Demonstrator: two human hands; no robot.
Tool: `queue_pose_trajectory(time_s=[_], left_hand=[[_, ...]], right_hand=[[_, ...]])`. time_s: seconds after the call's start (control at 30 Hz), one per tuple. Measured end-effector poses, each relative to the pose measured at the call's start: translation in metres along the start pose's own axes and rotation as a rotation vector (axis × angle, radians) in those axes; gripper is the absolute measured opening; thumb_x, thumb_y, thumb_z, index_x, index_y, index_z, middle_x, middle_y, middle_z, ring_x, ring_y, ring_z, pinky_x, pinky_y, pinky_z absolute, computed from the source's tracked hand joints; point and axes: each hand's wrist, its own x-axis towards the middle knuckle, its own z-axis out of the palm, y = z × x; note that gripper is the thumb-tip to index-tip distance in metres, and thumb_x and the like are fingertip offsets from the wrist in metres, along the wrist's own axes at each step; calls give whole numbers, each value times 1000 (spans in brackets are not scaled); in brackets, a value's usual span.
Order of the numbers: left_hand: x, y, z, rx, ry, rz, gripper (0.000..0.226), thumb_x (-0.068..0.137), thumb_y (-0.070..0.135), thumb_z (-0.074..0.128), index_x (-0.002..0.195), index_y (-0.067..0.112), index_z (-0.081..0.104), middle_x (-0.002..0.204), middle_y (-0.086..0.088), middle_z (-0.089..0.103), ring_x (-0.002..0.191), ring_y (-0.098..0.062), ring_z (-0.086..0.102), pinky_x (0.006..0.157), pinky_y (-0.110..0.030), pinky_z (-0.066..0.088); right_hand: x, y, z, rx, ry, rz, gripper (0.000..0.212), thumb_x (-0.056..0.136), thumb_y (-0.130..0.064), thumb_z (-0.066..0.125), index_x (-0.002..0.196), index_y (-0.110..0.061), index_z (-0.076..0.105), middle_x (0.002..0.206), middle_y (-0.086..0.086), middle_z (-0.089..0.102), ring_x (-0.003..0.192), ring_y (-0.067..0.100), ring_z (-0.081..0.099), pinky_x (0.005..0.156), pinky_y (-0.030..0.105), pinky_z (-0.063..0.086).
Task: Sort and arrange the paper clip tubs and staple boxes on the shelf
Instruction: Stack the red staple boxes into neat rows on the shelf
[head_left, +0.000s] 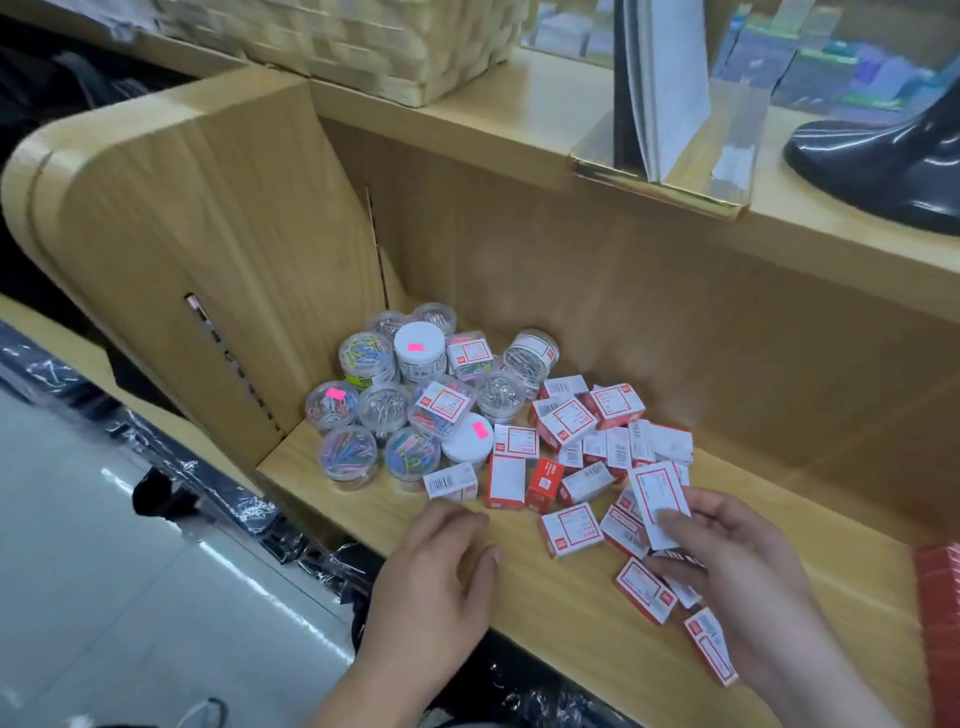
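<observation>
On the wooden shelf (571, 613), the paper clip tubs (410, 395) cluster at the far left and the red-and-white staple boxes (587, 447) lie scattered to their right. The right hand (727, 551) pinches one staple box (658, 501) between thumb and fingers. The left hand (436, 577) is relaxed, palm down and holding nothing, near the shelf's front edge.

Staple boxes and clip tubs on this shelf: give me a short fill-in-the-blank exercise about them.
The right hand holds one staple ____.
The clip tubs sit to the ____ of the staple boxes.
The left hand holds ____.
Above the shelf stands a black ____.
Missing: box, left, nothing, boot.
</observation>
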Motion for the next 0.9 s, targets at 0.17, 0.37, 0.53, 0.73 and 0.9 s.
queue_pose_trajectory(time_s=[0.17,0.37,0.53,0.73,0.9], left_hand=[[2,7,1,14,-27,38,18,87,37,67,104,33,67,100,21,59,81,-3,63,68,-31,57],[-11,50,48,14,-321,371,36,88,34,66,124,32,59,131,17,53,112,-5,57,84,-23,56],[-6,60,87,420,-454,404,70,72,52,71,133,21,57,147,-5,49,125,-21,47,84,-33,61],[-6,63,100,306,-503,501,62,85,40,60,140,15,46,156,-10,39,135,-31,44,106,-46,48],[-5,44,58,233,-231,403,31,84,28,68,115,21,67,149,1,48,133,-24,48,103,-42,48]], right_hand=[[5,12,-24,-121,168,-119,13,92,-3,67,98,-14,70,93,9,76,81,27,70,73,36,55],[5,23,-51,-269,292,-241,3,97,-18,62,99,-18,59,88,-4,70,77,6,66,64,22,48],[4,34,-62,-376,165,-213,3,100,-20,57,99,-18,55,84,-1,72,64,-4,59,58,11,41],[-1,28,-65,-479,203,-286,8,100,-23,57,94,-22,52,86,-7,71,75,-3,62,64,12,43],[-9,18,-47,-387,-46,-300,9,102,-28,53,98,-20,53,85,-1,74,77,20,66,75,37,48]])
